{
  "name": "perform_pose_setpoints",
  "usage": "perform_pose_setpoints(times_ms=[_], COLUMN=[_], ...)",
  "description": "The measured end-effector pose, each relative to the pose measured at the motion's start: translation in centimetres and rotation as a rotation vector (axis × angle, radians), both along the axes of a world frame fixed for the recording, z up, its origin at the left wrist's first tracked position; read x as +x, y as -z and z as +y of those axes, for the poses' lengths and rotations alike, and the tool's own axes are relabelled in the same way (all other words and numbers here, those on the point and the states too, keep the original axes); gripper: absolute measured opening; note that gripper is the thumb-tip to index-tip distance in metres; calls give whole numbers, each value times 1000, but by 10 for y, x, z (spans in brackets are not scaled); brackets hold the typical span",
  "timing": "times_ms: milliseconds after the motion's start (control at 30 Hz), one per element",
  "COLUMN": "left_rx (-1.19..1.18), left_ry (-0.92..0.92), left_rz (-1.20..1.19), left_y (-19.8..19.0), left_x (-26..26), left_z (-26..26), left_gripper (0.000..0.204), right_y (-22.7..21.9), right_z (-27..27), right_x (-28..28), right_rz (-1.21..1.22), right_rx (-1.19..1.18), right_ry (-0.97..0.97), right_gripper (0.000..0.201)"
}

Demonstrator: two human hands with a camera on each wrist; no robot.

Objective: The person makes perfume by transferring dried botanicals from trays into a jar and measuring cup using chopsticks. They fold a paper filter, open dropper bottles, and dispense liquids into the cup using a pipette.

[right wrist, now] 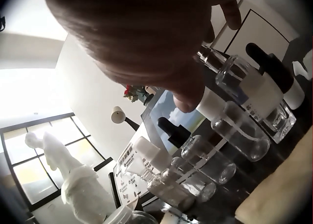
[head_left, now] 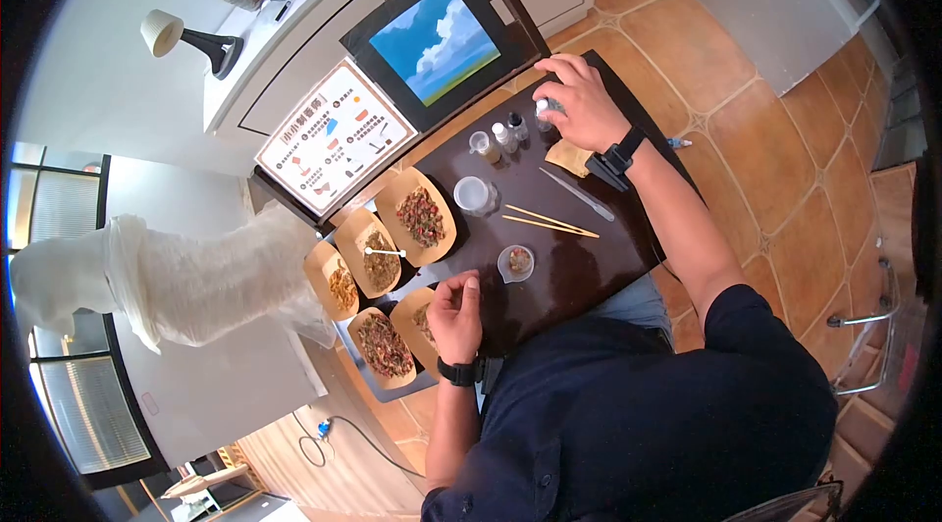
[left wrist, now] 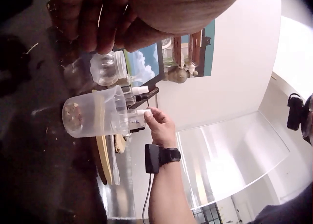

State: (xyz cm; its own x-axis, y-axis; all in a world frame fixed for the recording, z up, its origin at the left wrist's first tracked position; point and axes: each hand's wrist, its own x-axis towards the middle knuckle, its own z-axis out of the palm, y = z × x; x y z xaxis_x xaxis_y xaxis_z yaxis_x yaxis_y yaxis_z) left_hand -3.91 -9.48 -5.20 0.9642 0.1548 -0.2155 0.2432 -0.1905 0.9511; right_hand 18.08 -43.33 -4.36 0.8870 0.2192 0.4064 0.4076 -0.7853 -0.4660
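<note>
My right hand [head_left: 589,110] is at the far right of the table, over a group of small clear bottles. In the right wrist view its thumb [right wrist: 188,99] overlaps the side of a white-capped bottle [right wrist: 242,133]. Other fingers reach past the silver neck of a square glass bottle [right wrist: 259,94], spread apart from the thumb. My left hand [head_left: 457,321] hovers by the paper trays, fingers loosely bent and holding nothing. Just beyond it stands a clear plastic cup [left wrist: 93,114] with a little dried plant matter at its bottom.
Paper trays [head_left: 390,228] of dried plants cluster at the left, a white spoon [head_left: 385,252] across one. Chopsticks [head_left: 549,222], a plastic dropper [head_left: 579,193], a lidded jar [head_left: 474,195] and folded tan cloth [head_left: 569,158] lie about. An instruction sheet [head_left: 334,139] and a screen [head_left: 437,41] stand behind.
</note>
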Motion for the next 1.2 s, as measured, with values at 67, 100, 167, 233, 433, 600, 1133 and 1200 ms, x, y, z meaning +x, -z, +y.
perform_pose_setpoints(times_ms=[67, 100, 167, 233, 433, 600, 1133, 1200], left_rx=[0, -1, 17, 34, 71, 57, 82, 177], left_ry=[-6, -11, -6, -12, -36, -32, 237, 362], left_rz=[-6, -8, -6, -17, -140, -158, -357, -444], left_y=[-2, -1, 0, -5, -29, -28, -53, -61], left_x=[0, 0, 0, 0, 1, 10, 28, 31], left_z=[1, 2, 4, 3, -8, -9, -17, -21], left_gripper=[21, 21, 20, 20, 16, 17, 49, 47], right_y=[1, 0, -1, -14, -48, -34, -45, -49], right_z=[2, 3, 2, 0, -10, 5, 87, 91], right_x=[0, 0, -1, -7, -48, -69, -110, -112], right_rz=[-4, -10, -39, -142, -12, 590, 1289, 1368], right_rx=[1, 2, 32, 108, 798, 1552, 1011, 941], right_ry=[2, 8, 4, 4, -40, -390, -550, -561], right_gripper=[26, 22, 21, 19, 19, 19, 42, 38])
